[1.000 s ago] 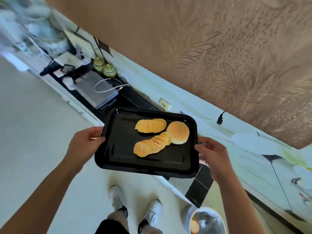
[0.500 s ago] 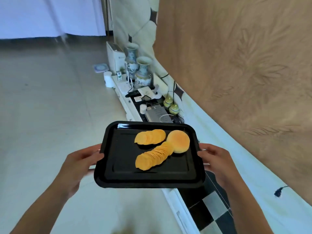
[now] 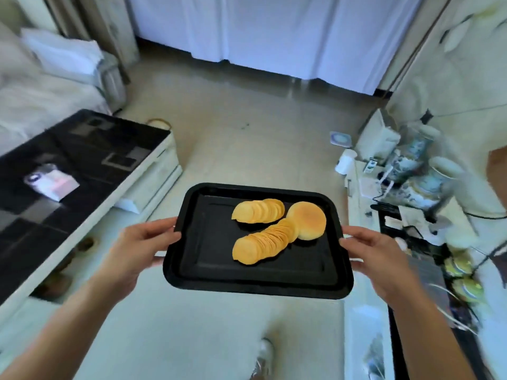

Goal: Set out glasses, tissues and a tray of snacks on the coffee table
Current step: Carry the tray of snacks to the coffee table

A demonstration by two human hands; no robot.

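Meanwhile a person is carrying a black tray (image 3: 192, 259) level in front of the body, above a pale tiled floor (image 3: 241, 149). The left hand (image 3: 137, 248) is gripping the tray's left rim, thumb lying on top and fingers curling underneath; the right hand (image 3: 375, 256) is gripping the right rim the same way. Two fanned rows of thin round crackers (image 3: 260, 239) are lying on the tray's right half, and a round golden bun (image 3: 308, 220) is sitting just beside them, touching the end of the longer row. To the left, the coffee table (image 3: 68, 171) with its dark glossy top is standing well apart from the tray, and a small white packet (image 3: 52, 182) is lying on it, too blurred to identify. On the right a low cabinet (image 3: 359, 193) is holding blue-and-white vases (image 3: 428, 176) and tangled cables. White curtains (image 3: 263, 31) are hanging across the far end of the room.
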